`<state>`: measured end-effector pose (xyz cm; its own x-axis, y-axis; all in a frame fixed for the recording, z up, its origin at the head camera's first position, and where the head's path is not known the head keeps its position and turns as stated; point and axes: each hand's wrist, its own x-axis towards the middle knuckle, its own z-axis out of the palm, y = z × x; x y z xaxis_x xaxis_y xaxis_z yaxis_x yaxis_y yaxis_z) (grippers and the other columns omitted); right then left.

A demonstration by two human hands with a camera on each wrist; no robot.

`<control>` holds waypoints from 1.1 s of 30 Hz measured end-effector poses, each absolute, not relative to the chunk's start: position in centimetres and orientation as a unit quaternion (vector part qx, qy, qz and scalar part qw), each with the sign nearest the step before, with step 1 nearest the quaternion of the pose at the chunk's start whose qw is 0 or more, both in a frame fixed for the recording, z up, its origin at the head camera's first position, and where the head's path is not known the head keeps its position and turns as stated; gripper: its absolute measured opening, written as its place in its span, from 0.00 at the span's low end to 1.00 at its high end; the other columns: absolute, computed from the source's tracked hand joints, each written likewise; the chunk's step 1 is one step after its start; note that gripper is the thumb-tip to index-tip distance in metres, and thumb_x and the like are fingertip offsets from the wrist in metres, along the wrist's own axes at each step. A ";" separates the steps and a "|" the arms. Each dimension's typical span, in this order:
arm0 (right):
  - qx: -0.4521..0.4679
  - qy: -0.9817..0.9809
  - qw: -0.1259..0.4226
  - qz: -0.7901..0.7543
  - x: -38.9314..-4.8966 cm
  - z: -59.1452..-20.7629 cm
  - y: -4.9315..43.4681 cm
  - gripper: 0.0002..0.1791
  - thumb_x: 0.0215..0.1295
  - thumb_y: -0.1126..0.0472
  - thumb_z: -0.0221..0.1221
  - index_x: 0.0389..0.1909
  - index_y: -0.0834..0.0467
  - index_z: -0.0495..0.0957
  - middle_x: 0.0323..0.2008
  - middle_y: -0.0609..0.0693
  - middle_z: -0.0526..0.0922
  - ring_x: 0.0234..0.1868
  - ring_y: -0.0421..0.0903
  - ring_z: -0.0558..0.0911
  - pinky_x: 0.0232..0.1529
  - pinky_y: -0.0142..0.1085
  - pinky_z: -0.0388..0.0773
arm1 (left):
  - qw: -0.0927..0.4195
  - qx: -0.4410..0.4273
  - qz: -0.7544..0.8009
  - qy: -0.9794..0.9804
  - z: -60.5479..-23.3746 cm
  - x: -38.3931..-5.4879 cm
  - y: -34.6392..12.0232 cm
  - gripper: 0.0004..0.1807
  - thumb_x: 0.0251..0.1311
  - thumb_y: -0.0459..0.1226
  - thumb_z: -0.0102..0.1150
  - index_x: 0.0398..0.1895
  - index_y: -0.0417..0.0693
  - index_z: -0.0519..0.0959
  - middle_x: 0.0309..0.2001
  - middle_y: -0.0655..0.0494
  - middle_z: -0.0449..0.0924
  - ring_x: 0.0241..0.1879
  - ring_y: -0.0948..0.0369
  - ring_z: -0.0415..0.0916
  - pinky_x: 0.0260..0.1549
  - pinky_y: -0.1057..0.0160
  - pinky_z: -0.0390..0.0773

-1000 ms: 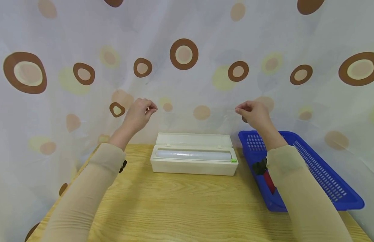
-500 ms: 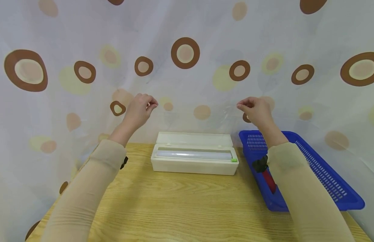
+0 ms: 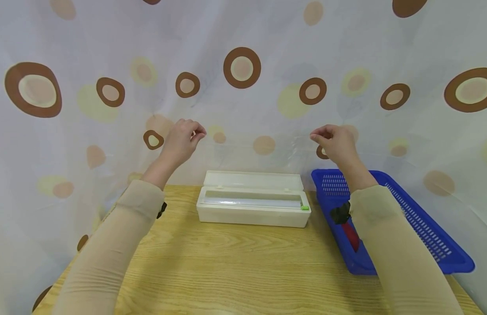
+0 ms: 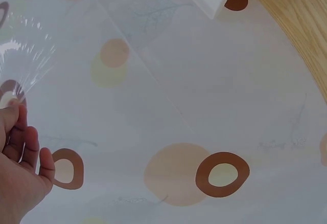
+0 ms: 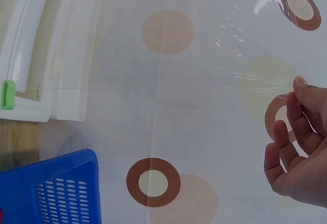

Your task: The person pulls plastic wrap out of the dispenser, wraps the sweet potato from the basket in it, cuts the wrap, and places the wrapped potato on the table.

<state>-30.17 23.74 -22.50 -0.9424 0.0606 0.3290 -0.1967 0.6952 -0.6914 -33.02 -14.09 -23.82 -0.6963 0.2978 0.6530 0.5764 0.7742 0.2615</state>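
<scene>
High over the back of the table, my left hand (image 3: 180,140) pinches one corner of a sheet of clear cling film (image 4: 30,55) between thumb and fingertips. My right hand (image 3: 338,142) pinches the opposite corner, and the film (image 5: 260,78) creases out from those fingertips. The sheet hangs nearly invisible between the hands, above a long white dispenser box (image 3: 253,218) with its lid (image 3: 253,180) tipped back. Inside lies the film roll (image 3: 253,202). A small green cutter slider (image 3: 304,208) sits at the right end of the box's front edge.
A blue plastic basket (image 3: 457,262) stands on the right of the wooden table (image 3: 243,271), partly hidden by my right arm. Inside it is an elongated red thing (image 3: 351,237). A patterned curtain (image 3: 243,26) hangs directly behind the box.
Both hands have risen a little, still pinching the film's corners, and the right has shifted slightly rightward. The box and basket stay in place.
</scene>
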 end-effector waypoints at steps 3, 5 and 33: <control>0.035 -0.905 0.167 0.390 -30.2 -22.4 23.7 0.17 0.67 0.52 0.55 0.47 0.62 0.77 0.37 0.58 0.77 0.36 0.49 0.70 0.26 0.29 0.73 | 0.306 -0.245 -0.230 -0.891 -23.7 -33.0 -14.1 0.05 0.62 0.33 0.58 0.36 0.40 0.82 0.35 0.46 0.80 0.36 0.51 0.69 0.38 0.55 0.71; 0.035 -0.904 0.168 0.391 -30.2 -22.4 23.7 0.17 0.67 0.52 0.55 0.46 0.61 0.77 0.35 0.56 0.77 0.35 0.48 0.70 0.26 0.29 0.73 | 0.307 -0.245 -0.230 -0.890 -23.8 -33.0 -14.1 0.05 0.62 0.33 0.58 0.36 0.40 0.82 0.35 0.46 0.80 0.36 0.51 0.69 0.38 0.55 0.71; 0.030 -0.907 0.200 0.369 -30.3 -21.8 23.7 0.18 0.66 0.49 0.55 0.45 0.59 0.79 0.40 0.55 0.80 0.36 0.47 0.74 0.26 0.27 0.73 | 0.317 -0.244 -0.230 -0.887 -23.1 -33.2 -14.1 0.05 0.62 0.34 0.58 0.36 0.40 0.82 0.35 0.46 0.80 0.36 0.50 0.68 0.38 0.55 0.70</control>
<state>-30.26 23.74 -21.83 -0.9186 0.0925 0.3842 -0.2016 0.7265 -0.6569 -33.17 -14.13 -23.11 -0.6796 0.2878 0.6748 0.5795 0.7747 0.2532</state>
